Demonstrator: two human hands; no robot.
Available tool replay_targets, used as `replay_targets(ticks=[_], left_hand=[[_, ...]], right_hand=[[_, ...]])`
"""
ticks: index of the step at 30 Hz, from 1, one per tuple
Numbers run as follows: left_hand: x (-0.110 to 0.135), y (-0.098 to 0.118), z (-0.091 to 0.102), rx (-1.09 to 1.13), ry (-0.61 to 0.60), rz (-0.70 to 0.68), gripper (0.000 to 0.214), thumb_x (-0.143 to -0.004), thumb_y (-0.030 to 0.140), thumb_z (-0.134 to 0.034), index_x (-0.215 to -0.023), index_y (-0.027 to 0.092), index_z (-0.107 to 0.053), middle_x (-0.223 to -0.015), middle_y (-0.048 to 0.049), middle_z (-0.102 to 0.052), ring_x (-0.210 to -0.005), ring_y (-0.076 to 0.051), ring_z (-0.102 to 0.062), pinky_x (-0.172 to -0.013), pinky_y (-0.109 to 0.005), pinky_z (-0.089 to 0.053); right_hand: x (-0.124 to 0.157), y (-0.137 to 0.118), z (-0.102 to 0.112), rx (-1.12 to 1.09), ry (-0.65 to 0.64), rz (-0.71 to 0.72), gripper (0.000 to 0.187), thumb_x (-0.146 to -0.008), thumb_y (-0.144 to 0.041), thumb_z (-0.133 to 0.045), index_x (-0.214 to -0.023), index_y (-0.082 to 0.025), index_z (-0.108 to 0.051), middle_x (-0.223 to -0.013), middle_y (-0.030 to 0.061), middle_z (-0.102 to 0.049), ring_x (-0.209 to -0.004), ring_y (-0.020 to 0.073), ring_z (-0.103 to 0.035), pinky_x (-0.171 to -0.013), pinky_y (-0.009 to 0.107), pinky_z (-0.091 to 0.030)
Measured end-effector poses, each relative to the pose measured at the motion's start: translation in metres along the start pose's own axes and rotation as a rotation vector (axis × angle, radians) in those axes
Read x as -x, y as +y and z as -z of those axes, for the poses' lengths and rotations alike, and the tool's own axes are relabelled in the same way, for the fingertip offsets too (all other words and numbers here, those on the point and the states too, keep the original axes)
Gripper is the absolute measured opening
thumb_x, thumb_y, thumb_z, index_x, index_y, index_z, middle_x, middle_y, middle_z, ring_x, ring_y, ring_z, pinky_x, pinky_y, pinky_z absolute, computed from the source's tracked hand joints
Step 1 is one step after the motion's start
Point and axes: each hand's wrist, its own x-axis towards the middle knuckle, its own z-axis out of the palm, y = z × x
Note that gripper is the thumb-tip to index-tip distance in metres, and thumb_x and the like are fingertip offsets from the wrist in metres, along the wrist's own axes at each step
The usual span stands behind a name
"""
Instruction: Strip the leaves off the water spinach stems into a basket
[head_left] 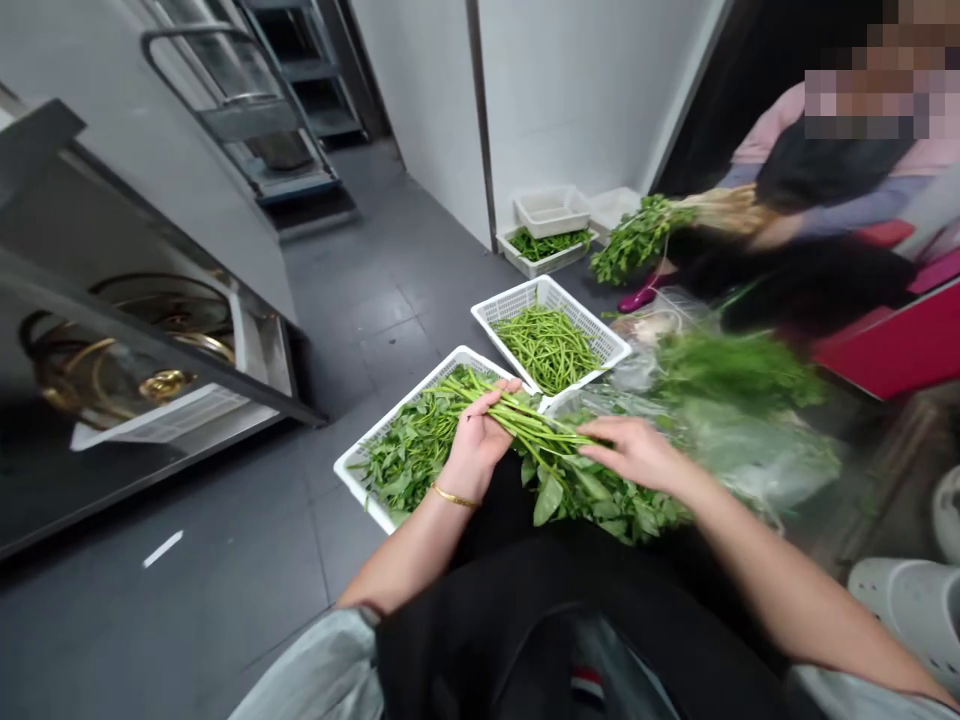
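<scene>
Head view: both your hands are clamped on one bunch of green stems (536,425), held just above your lap. Your left hand (484,435) curls round the middle, while your right hand (630,452) pinches the end at 3 o'clock. If the left grip slackens, the thin stems would likely slide apart and scatter. A hard tug at the right end could snap them or snag the loose greens (600,505) at 5 o'clock. Two baskets stand close: the leaf basket (342,466) at 9 o'clock and the stalk basket (616,350) at 12, so a careless drop could mix their contents.

Under them runs a dark tiled floor (255,570), with a white strip (163,549) lying at 8 o'clock. A metal shelf (45,510) stands at 9, a trolley (247,122) at 11 and a pale wall (577,100) at 12. At 2 o'clock a co-worker (832,180) holds a leafy bunch (645,235); blurred plastic bags (757,455) lie at 3.
</scene>
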Motion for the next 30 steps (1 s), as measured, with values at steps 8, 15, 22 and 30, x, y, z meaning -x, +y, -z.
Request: replay_targets(ticks=[8, 15, 22, 30], left_hand=[[0.003, -0.033, -0.022, -0.324, -0.089, 0.166, 0.006, -0.071, 0.011, -0.059, -0.065, 0.01, -0.062, -0.063, -0.0065, -0.067, -0.05, -0.014, -0.06, -0.05, -0.026, -0.05], [0.006, -0.042, -0.03, -0.313, -0.171, 0.049, 0.003, -0.072, 0.012, -0.064, -0.073, 0.01, -0.063, -0.071, -0.0059, -0.069, -0.058, -0.013, -0.063, -0.059, -0.024, -0.052], [0.013, -0.047, -0.032, -0.35, -0.289, 0.032, 0.014, -0.069, 0.013, -0.07, -0.077, 0.013, -0.059, -0.078, -0.0053, -0.069, -0.065, -0.015, -0.065, -0.063, -0.026, -0.053], [0.015, -0.027, -0.019, -0.437, -0.279, -0.014, 0.017, -0.063, 0.014, -0.073, -0.076, 0.012, -0.063, -0.074, -0.0058, -0.069, -0.062, -0.015, -0.064, -0.061, -0.025, -0.052]], right_hand=[[0.062, 0.02, 0.033, -0.022, 0.618, -0.157, 0.02, -0.089, -0.025, -0.052, -0.092, -0.019, -0.071, -0.081, 0.0055, -0.068, -0.073, 0.0157, -0.063, -0.068, 0.027, -0.048], [0.113, 0.008, 0.081, -0.254, 0.288, -0.041, 0.015, -0.086, -0.027, -0.057, -0.084, -0.021, -0.071, -0.08, 0.0031, -0.069, -0.072, 0.014, -0.064, -0.066, 0.025, -0.049], [0.053, 0.0, 0.04, -0.061, 0.48, -0.016, 0.021, -0.087, -0.026, -0.056, -0.103, -0.019, -0.069, -0.1, 0.0089, -0.068, -0.093, 0.0201, -0.061, -0.082, 0.035, -0.047], [0.046, 0.026, 0.027, -0.062, 0.18, -0.041, 0.024, -0.09, -0.03, -0.051, -0.096, -0.019, -0.071, -0.082, 0.0046, -0.069, -0.071, 0.0149, -0.062, -0.065, 0.026, -0.047]])
